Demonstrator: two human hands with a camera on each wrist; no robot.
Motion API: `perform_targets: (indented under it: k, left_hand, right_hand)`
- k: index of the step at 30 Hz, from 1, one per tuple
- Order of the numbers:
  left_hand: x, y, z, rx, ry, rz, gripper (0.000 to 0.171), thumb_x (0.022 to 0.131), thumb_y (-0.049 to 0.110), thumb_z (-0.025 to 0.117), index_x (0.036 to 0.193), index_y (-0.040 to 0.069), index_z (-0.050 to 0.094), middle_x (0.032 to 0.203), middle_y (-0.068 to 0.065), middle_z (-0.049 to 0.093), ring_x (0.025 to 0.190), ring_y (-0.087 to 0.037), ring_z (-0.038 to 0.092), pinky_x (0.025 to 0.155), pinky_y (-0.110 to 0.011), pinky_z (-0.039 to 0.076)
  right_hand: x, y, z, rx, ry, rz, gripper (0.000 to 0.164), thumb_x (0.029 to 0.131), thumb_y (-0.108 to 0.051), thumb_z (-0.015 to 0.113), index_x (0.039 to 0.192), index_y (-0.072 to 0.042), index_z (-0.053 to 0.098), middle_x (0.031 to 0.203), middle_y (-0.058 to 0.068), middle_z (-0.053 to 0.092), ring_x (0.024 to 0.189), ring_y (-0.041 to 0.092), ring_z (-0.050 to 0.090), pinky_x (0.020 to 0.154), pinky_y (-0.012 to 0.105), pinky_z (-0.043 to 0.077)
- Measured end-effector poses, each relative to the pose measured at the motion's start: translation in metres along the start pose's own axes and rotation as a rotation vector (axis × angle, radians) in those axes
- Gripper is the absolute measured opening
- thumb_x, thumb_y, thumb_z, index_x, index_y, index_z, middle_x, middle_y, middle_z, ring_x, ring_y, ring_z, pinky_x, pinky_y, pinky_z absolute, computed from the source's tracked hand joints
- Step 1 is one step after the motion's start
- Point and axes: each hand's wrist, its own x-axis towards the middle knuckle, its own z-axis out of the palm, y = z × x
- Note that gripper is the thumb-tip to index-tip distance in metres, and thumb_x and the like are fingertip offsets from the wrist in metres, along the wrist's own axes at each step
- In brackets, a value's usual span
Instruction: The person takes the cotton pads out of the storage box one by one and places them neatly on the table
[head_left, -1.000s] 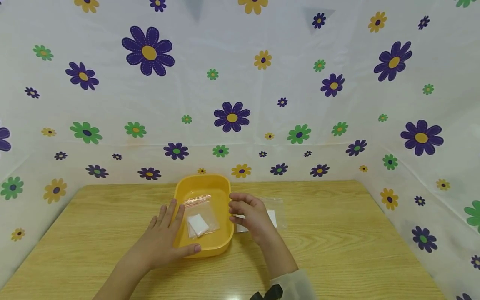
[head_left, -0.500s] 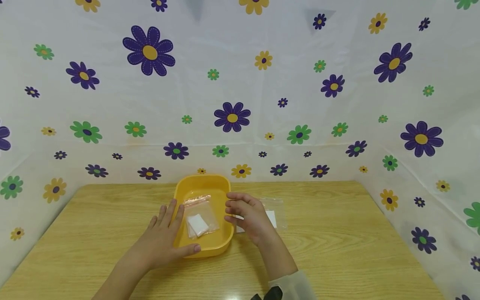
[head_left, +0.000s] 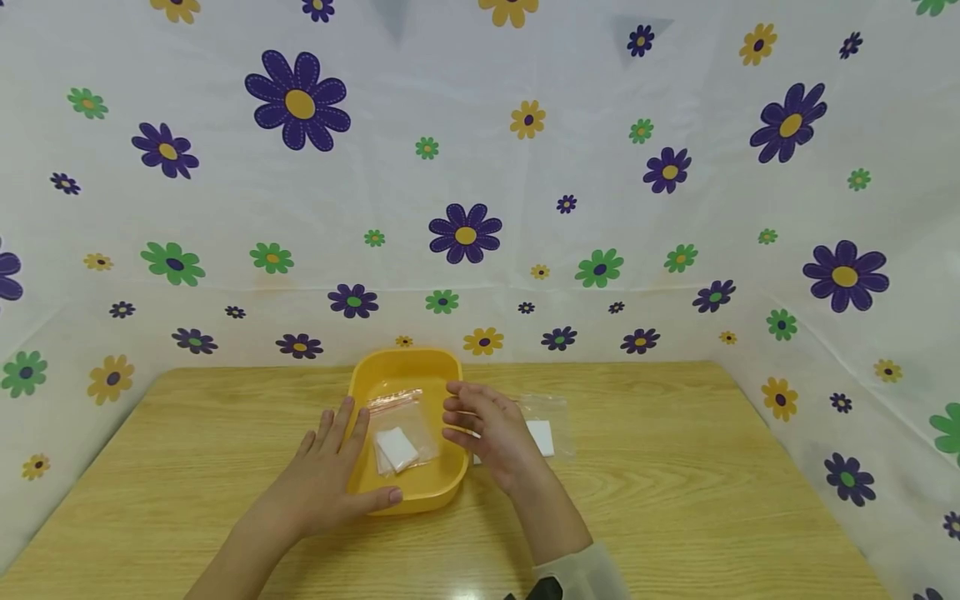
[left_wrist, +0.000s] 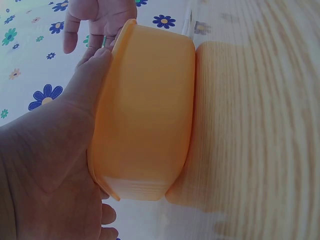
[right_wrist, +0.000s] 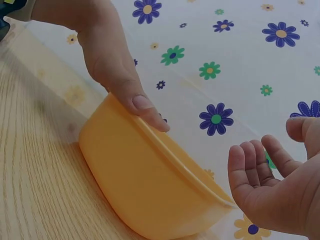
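A yellow plastic tub (head_left: 444, 477) stands on the table, its outer wall facing the left wrist camera. Inside it lies a clear zip bag (head_left: 423, 437) with a white rectangular piece (head_left: 396, 450) showing in it. My left hand (head_left: 330, 479) rests on the tub's left rim, fingers spread and thumb lying along the near rim. Over the right rim hovers my right hand (head_left: 498, 429), fingers loosely bent, nothing between them; the right wrist view shows this hand (right_wrist: 280, 195) apart from the tub. Partly hidden behind it, another clear bag (head_left: 557, 417) with a white piece lies on the table.
The wood-grain table (head_left: 675, 500) reaches back to a white flower-patterned sheet (head_left: 390, 183), which hangs behind and along both sides. A pale sleeve (head_left: 585, 575) with a dark strap covers my right wrist.
My right hand has moved slightly left, its fingers now further over the tub's right rim. My left hand, the tub and both bags stay where they were.
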Motion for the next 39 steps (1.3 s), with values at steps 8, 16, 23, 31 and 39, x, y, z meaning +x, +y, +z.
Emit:
perform_targets:
  k: [8, 16, 23, 31, 39]
  left_hand:
    - [0.001, -0.001, 0.002, -0.003, -0.011, -0.008, 0.122, 0.078, 0.086, 0.049, 0.159, 0.001, 0.015, 0.165, -0.024, 0.001, 0.147, -0.054, 0.008, 0.115, -0.070, 0.016]
    - [0.000, 0.001, -0.001, -0.004, -0.003, 0.003, 0.120, 0.080, 0.084, 0.051, 0.159, 0.001, 0.015, 0.165, -0.025, 0.002, 0.147, -0.055, 0.009, 0.114, -0.070, 0.018]
    - [-0.001, 0.001, -0.001, -0.008, 0.000, -0.001, 0.120, 0.079, 0.085, 0.051, 0.158, 0.001, 0.017, 0.165, -0.026, 0.003, 0.147, -0.055, 0.009, 0.114, -0.070, 0.018]
    - [-0.001, 0.002, -0.001, -0.010, 0.006, 0.005, 0.120, 0.080, 0.083, 0.053, 0.158, 0.000, 0.017, 0.165, -0.026, 0.003, 0.147, -0.055, 0.010, 0.114, -0.070, 0.017]
    - [-0.001, 0.001, 0.000, 0.000, 0.010, 0.005, 0.119, 0.080, 0.082, 0.053, 0.158, 0.000, 0.017, 0.165, -0.026, 0.003, 0.147, -0.055, 0.010, 0.113, -0.071, 0.018]
  right_hand:
    - [-0.003, -0.001, 0.003, 0.026, -0.032, -0.011, 0.040, 0.101, -0.036, 0.057, 0.125, -0.005, 0.064, 0.113, 0.011, 0.065, 0.101, 0.020, 0.064, 0.091, 0.032, 0.057]
    - [-0.003, -0.001, 0.007, 0.031, -0.051, -0.004, 0.040, 0.102, -0.037, 0.053, 0.125, -0.005, 0.064, 0.112, 0.010, 0.065, 0.100, 0.020, 0.064, 0.090, 0.032, 0.057]
    - [-0.002, 0.000, 0.008, 0.037, -0.043, 0.003, 0.040, 0.102, -0.036, 0.053, 0.123, -0.005, 0.065, 0.111, 0.010, 0.065, 0.098, 0.020, 0.064, 0.090, 0.032, 0.057]
    - [-0.002, 0.005, 0.009, 0.086, -0.080, 0.008, 0.038, 0.101, -0.036, 0.056, 0.120, -0.005, 0.066, 0.105, 0.007, 0.066, 0.095, 0.019, 0.064, 0.088, 0.031, 0.058]
    - [-0.004, 0.008, 0.016, 0.117, -0.090, 0.029, 0.035, 0.099, -0.034, 0.058, 0.117, -0.005, 0.068, 0.100, 0.005, 0.067, 0.092, 0.018, 0.064, 0.086, 0.031, 0.058]
